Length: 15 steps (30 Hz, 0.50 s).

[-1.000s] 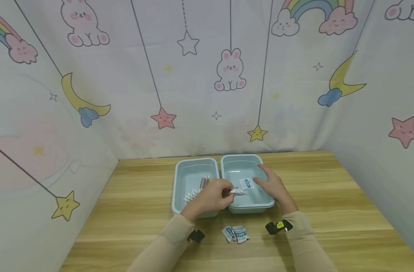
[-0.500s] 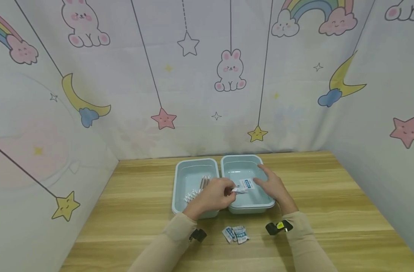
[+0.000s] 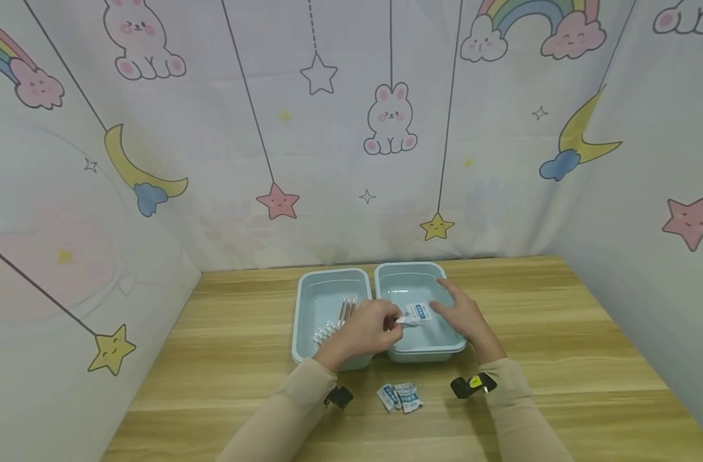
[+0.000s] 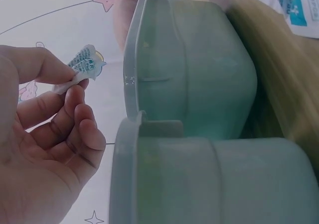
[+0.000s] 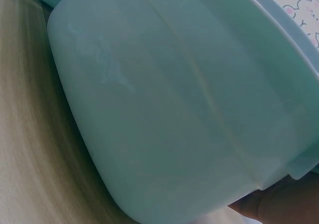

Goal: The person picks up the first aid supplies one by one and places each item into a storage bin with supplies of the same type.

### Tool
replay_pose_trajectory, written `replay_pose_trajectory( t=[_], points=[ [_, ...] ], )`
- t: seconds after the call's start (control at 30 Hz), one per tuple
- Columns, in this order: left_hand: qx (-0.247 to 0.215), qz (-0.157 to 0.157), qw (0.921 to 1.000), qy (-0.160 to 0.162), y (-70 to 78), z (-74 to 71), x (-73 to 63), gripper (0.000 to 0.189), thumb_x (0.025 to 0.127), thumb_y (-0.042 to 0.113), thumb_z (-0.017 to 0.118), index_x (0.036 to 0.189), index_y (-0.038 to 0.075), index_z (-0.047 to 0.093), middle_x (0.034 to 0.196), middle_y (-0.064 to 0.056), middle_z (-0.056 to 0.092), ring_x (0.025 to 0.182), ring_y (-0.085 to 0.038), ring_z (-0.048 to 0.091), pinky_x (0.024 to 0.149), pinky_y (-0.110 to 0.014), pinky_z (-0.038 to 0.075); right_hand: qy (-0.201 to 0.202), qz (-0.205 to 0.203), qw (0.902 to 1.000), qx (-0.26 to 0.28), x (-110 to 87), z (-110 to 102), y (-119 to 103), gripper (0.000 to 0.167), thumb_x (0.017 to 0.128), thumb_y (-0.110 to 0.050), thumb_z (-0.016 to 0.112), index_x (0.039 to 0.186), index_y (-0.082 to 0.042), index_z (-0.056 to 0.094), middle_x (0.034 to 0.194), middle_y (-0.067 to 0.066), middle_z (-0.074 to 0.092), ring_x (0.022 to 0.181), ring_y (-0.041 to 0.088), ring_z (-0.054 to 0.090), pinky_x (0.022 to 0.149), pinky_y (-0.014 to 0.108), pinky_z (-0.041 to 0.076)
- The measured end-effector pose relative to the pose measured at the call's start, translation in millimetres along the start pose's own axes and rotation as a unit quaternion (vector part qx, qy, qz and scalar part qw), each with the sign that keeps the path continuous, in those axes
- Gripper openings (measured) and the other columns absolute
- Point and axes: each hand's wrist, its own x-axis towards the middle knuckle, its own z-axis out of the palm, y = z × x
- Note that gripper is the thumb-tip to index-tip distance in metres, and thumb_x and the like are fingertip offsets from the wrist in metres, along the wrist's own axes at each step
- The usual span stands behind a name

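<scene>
My left hand [image 3: 371, 327] pinches a small crumpled white sachet with blue print [image 4: 83, 64] between thumb and fingertips. It is above the near left part of the right pale-blue plastic bin [image 3: 429, 351]. Inside that bin lies a flat white sachet with a blue label [image 3: 422, 312], partly overlapped by the pinched one in the head view. My right hand [image 3: 463, 314] lies over the bin's right rim, fingers spread and fairly straight. The right wrist view shows mostly the bin's outer wall [image 5: 149, 109], with part of the hand at lower right.
A second pale-blue bin [image 3: 298, 308] stands close on the left, holding bundled cotton swabs [image 3: 325, 332] and brown-and-white sticks [image 3: 347, 309]. Several crumpled blue-and-white sachets [image 3: 400, 398] lie on the wooden table [image 3: 241, 385] before the bins. A printed curtain [image 3: 339, 160] hangs behind.
My left hand has shifted slightly right and up, and the pinched sachet has come closer to the flat one in the head view. My right hand keeps its place on the rim.
</scene>
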Motion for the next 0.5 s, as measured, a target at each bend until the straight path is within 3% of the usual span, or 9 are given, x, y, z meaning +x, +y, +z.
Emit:
replay_pose_trajectory(
  t=[0.5],
  points=[
    [0.004,0.000,1.0000,-0.001,-1.6,0.9,4.7,0.008,0.086,0.014,0.061,0.085,0.012,0.069,0.071,0.007,0.056,0.062,-0.004,0.048,0.053,-0.014,0.041,0.005,-0.010,0.9999,-0.004,1.0,0.0,2.4,0.063,0.097,-0.027,0.057,0.152,-0.013,0.030,0.157,0.022,0.028,0.142,0.045,0.028,0.112,0.063,0.030]
  ],
)
